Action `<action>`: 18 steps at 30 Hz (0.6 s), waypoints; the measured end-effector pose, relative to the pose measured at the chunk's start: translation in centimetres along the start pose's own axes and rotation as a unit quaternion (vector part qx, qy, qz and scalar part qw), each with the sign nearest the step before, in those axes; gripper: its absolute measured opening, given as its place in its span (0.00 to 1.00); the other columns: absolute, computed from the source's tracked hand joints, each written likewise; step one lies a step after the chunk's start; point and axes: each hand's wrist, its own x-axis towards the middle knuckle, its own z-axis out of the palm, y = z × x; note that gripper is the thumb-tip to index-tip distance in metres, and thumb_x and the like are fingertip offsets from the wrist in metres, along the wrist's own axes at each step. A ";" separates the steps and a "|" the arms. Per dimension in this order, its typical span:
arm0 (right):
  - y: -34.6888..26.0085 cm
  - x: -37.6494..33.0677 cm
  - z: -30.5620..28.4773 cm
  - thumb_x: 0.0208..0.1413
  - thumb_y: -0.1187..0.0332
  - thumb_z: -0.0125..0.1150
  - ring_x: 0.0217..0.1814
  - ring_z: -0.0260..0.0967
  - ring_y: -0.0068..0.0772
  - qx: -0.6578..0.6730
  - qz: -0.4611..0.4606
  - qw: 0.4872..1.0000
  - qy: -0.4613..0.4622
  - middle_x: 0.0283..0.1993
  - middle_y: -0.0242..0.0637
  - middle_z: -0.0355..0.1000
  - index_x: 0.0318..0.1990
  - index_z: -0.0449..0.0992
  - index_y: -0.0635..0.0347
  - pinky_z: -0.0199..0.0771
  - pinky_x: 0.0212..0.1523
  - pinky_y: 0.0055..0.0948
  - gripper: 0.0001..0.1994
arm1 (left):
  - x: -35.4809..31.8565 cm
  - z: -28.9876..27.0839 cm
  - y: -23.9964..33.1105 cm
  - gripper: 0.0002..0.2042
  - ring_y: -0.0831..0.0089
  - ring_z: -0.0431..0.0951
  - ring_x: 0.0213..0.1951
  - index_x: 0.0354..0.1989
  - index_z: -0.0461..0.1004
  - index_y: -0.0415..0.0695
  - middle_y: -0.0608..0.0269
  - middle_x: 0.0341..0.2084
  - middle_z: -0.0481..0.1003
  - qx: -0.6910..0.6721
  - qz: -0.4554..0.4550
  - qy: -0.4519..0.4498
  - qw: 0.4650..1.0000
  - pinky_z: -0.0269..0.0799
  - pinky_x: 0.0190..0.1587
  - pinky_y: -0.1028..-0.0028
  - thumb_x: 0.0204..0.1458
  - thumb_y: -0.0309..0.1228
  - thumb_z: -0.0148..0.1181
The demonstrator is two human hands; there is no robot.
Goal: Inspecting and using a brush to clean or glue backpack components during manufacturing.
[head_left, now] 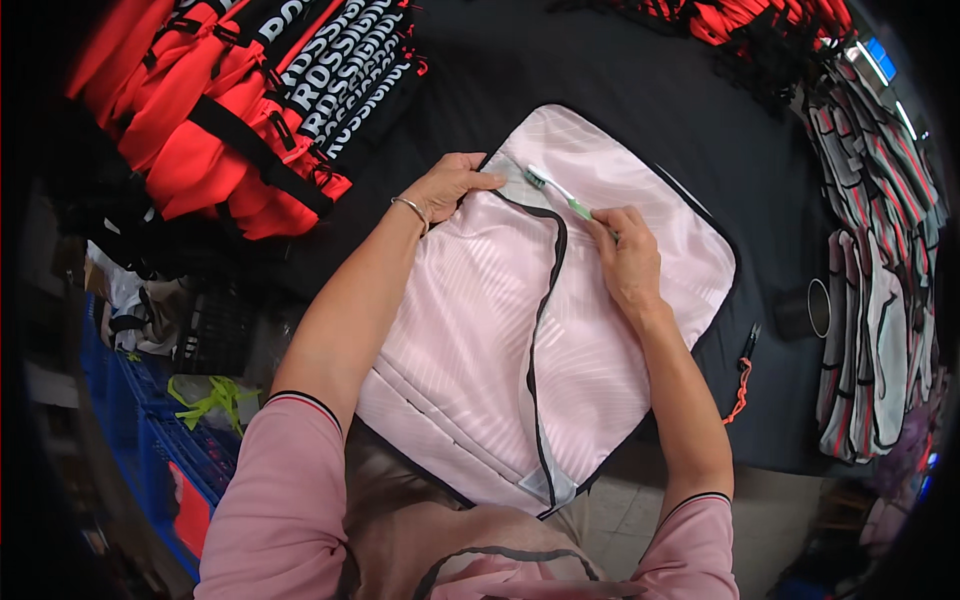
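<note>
A pink, faintly striped fabric panel with black edging [450,310] lies across the dark table's front edge, its near part over my lap. A loose flap with a black border runs down its middle, and a grey lining patch shows near the far left corner. My left hand [455,190] pinches the panel's left edge, thumb on top beside that patch. In my right hand [630,255] is a toothbrush [570,197] with a white and green handle. Its bristle head rests at the grey patch, close to my left thumb.
Red bags with black straps [240,140] are piled at the far left. Grey pieces with black and red trim [865,340] lie at the right, near a dark cup [805,312] and thread snips on an orange cord [748,350]. Blue crates [150,420] stand lower left.
</note>
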 end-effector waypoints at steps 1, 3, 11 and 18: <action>-0.1 0.0 0.3 0.56 0.69 0.61 0.35 0.72 0.40 -0.021 0.006 1.000 -0.001 0.37 0.39 0.72 0.38 0.78 0.60 0.71 0.37 0.33 0.06 | 0.0 0.0 0.0 0.12 0.78 0.78 0.35 0.44 0.77 0.36 0.62 0.37 0.79 -0.004 0.003 -0.011 1.000 0.74 0.43 0.78 0.51 0.26 0.65; -0.1 0.1 0.8 0.56 0.68 0.61 0.36 0.72 0.42 -0.043 0.011 0.999 -0.005 0.38 0.38 0.72 0.38 0.77 0.59 0.71 0.37 0.35 0.06 | 0.4 -0.1 -0.3 0.12 0.78 0.78 0.35 0.43 0.77 0.36 0.63 0.36 0.79 -0.006 0.002 -0.012 1.000 0.74 0.42 0.78 0.50 0.26 0.65; -0.5 2.4 3.1 0.59 0.66 0.54 0.37 0.72 0.44 -0.106 -0.066 0.992 -0.022 0.40 0.34 0.70 0.37 0.73 0.53 0.72 0.34 0.41 0.04 | 0.5 -0.2 -0.8 0.13 0.80 0.77 0.34 0.42 0.78 0.37 0.65 0.34 0.79 0.008 0.009 -0.007 1.000 0.73 0.41 0.79 0.49 0.27 0.68; -0.4 0.4 1.5 0.59 0.67 0.54 0.35 0.72 0.47 -0.175 -0.072 0.981 -0.038 0.38 0.36 0.69 0.35 0.72 0.55 0.71 0.33 0.43 0.04 | 0.0 0.0 -1.0 0.13 0.81 0.76 0.33 0.41 0.78 0.37 0.65 0.34 0.79 0.016 0.020 -0.002 1.000 0.72 0.41 0.81 0.48 0.27 0.69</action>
